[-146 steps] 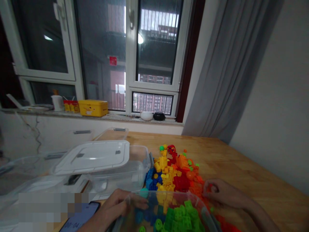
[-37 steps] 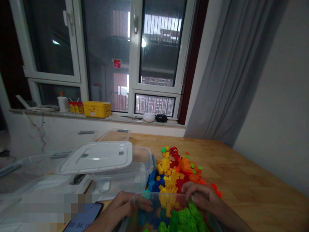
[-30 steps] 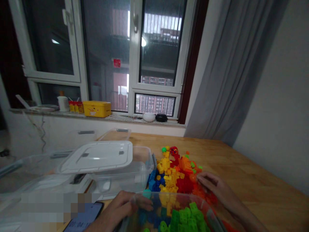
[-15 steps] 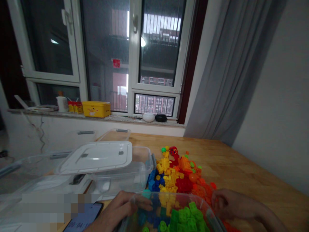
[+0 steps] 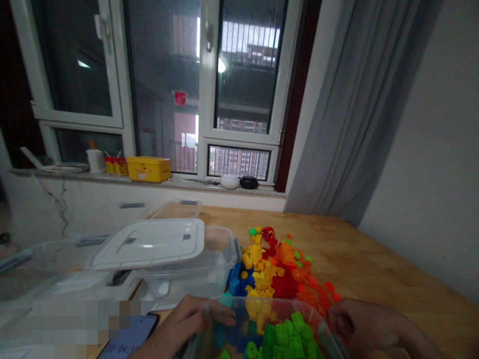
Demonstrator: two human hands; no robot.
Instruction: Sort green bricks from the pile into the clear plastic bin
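Observation:
A clear plastic box (image 5: 275, 305) stands at the front edge of the view with several bright green building blocks (image 5: 288, 339) inside. Over its left rim lie the bent fingers of my left hand (image 5: 198, 316), gripping the wall. Just off the box's right side, my right hand (image 5: 354, 319) is curled with its fingertips together, close to the orange blocks (image 5: 318, 294); what it holds, if anything, is hidden. Beyond the box spreads a heap of yellow blocks (image 5: 258, 257), red blocks (image 5: 284, 285) and blue blocks (image 5: 235, 285).
To the left stands another clear box (image 5: 187, 279) with a white lid (image 5: 157, 242) resting on it. A phone (image 5: 129, 336) lies by my left forearm. More clear containers (image 5: 30, 254) crowd the far left. A yellow box (image 5: 148, 169) sits on the windowsill.
My right hand has shifted slightly toward me and down along the box's right side, uncovering orange-red pieces beyond it. My left hand and the box have stayed put.

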